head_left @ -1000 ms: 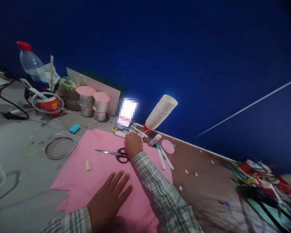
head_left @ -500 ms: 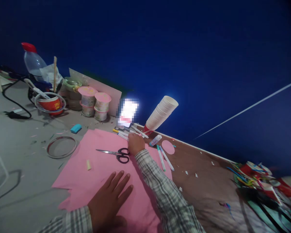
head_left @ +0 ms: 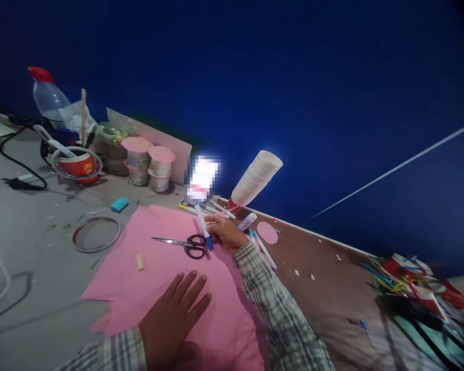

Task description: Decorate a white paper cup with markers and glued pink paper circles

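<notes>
Marker point(head_left: 203, 228) gripped in right hand point(head_left: 226, 233) – fingertips hidden; left hand point(head_left: 170, 322) flat, open on pink paper point(head_left: 154, 268).

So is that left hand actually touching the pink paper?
Touching. The head view shows the left hand lying flat, palm down, on the pink paper, with no gap visible.

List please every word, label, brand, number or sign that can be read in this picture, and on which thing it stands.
None can be read.
Red bowl: pale marks on its side, too blurred to read.
White card near the paper cups: pixelated, unreadable.
Small tubs: patterned sides, no legible text.
Marker in the right hand: no print visible.
Glue stick: label too small to read.
</notes>
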Demonstrator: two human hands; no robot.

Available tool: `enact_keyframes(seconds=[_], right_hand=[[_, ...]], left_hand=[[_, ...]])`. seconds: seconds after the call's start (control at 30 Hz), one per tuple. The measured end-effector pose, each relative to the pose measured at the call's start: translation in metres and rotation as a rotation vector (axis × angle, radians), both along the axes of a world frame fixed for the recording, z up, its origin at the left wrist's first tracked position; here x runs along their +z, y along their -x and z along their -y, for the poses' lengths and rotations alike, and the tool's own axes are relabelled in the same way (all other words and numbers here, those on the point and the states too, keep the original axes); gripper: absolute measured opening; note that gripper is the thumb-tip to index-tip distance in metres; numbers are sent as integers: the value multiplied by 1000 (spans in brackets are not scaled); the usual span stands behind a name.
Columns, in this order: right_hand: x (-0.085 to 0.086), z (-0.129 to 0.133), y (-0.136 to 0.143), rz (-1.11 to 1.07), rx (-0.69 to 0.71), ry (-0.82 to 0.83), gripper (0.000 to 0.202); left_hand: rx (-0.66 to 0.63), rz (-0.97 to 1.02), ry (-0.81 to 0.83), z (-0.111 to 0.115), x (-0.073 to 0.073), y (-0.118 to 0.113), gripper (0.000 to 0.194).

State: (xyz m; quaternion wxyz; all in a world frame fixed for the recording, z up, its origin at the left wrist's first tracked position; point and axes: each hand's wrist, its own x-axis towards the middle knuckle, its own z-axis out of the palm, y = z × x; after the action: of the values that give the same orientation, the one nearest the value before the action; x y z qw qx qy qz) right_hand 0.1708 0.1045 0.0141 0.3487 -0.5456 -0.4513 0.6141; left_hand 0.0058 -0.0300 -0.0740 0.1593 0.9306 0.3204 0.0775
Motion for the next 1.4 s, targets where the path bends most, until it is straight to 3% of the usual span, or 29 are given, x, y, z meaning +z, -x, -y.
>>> enact_keyframes(seconds=[0.27,0.47,0.6,0.7,0.83,0.97,1.13,1.27,1.4], right_hand=[[5,15,11,49,175,-20,23],[0,-21,46,157,181,-14,28],[10,-39,86,82,235,-40,28],[17,-38,103,9,262,-118,32],[16,-25,81,81,213,-220,25],[9,-11,25,254,135,-368,17],[-9,7,-33,588,-23,-502,21],[-22,17,-41,826,11,-590,22],[-23,6,-20,1030,103,-650,23]], left_hand=[[-14,53,-25,0,-7,2,91],[-19,-3,6,1,-2,1,91],[-20,-9,-42,0,-1,1,90],[-49,-22,-36,-2,3,1,88],[-66,-31,2,-5,8,0,85],[-48,-47,40,-3,4,-1,83],[-28,-45,55,-1,-6,1,89],[-34,13,0,-2,-9,3,91],[-10,48,-34,-1,-9,2,92]])
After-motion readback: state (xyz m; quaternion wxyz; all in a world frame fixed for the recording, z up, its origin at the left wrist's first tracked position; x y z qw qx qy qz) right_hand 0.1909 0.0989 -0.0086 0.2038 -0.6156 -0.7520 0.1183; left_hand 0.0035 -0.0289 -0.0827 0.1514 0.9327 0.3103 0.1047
